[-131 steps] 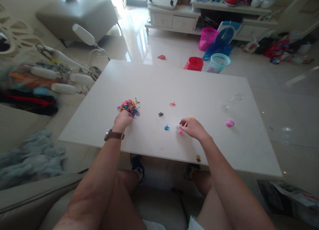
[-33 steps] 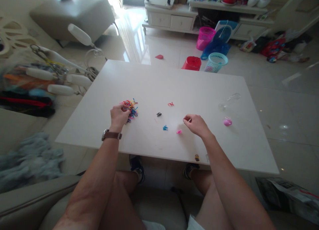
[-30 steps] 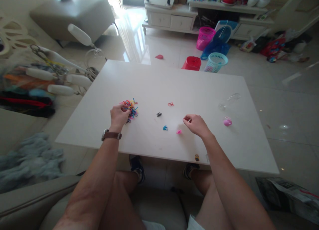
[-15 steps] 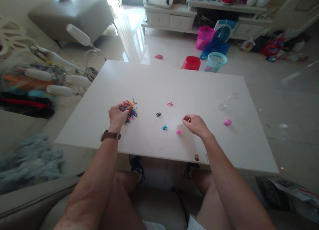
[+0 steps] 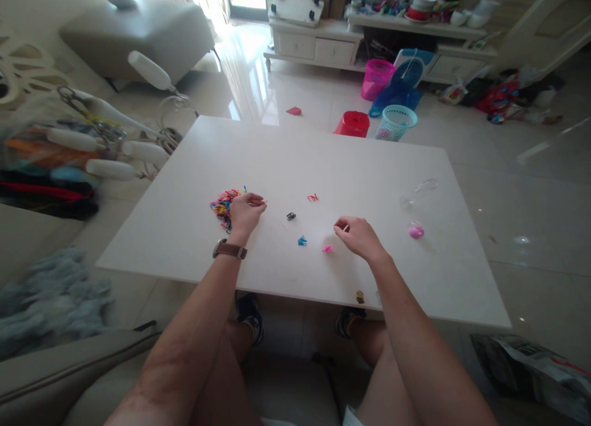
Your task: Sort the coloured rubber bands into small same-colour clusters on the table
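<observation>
A pile of small multicoloured rubber bands (image 5: 222, 205) lies on the left half of the white table (image 5: 277, 149). My left hand (image 5: 248, 215) is at the pile's right edge, its fingers pinched on a tiny red band (image 5: 265, 202) that shows at the tips. My right hand (image 5: 359, 235) hovers right of centre, thumb and fingers pressed together; what they hold, if anything, is too small to make out. Between the hands lie small separate clusters: red bands (image 5: 313, 197), black bands (image 5: 290, 217), blue bands (image 5: 301, 241) and pink bands (image 5: 327, 249).
On the table's right are a pink round object (image 5: 416, 230) and a clear plastic piece (image 5: 427, 184). A small yellow figure (image 5: 360, 297) lies at the near edge. Beyond the far edge stand a red bin (image 5: 353, 124) and a light blue basket (image 5: 397, 123).
My left hand has moved right from over the pile, uncovering more of it, with a red bit at its fingertips. My right hand stays nearly in place. The view has shifted slightly.
</observation>
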`<state>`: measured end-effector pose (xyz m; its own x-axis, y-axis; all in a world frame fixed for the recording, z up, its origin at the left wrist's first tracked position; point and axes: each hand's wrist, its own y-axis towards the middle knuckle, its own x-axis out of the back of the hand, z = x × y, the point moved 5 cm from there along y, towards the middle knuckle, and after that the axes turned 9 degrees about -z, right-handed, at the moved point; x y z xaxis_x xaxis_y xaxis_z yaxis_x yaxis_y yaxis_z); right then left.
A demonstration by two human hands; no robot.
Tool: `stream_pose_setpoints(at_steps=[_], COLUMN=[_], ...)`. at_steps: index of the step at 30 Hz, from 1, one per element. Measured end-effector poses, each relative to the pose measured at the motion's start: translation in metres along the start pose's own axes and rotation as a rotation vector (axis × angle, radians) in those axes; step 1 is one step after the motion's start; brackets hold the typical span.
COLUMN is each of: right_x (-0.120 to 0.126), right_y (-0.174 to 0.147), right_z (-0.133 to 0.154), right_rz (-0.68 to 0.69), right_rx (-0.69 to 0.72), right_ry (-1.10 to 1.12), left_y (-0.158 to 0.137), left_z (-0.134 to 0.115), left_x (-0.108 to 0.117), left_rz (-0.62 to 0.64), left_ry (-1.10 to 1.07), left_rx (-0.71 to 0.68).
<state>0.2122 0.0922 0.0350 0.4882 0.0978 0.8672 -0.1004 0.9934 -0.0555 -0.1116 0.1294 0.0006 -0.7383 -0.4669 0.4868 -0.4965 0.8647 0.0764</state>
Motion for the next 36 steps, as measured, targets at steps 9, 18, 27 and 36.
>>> stream_pose_setpoints(at_steps=[9,18,27,36], right_x=[0.005,0.016,0.014,-0.017], right_y=[-0.006,-0.009,-0.009,-0.008], right_z=[0.002,-0.004,-0.004,0.02], right_rz=[-0.001,-0.003,0.045,0.147], right_rx=[0.013,0.019,0.012,0.079], right_ry=[0.06,0.107,0.118,0.045], left_y=[-0.028,-0.046,-0.05,-0.061], left_z=[-0.028,-0.033,-0.027,-0.061], left_x=[-0.075,-0.132,-0.154,-0.111], left_rz=[0.073,0.139,0.219,0.205], left_ry=[-0.138,-0.128,0.001,-0.102], left_rx=[0.002,-0.05,-0.181,-0.189])
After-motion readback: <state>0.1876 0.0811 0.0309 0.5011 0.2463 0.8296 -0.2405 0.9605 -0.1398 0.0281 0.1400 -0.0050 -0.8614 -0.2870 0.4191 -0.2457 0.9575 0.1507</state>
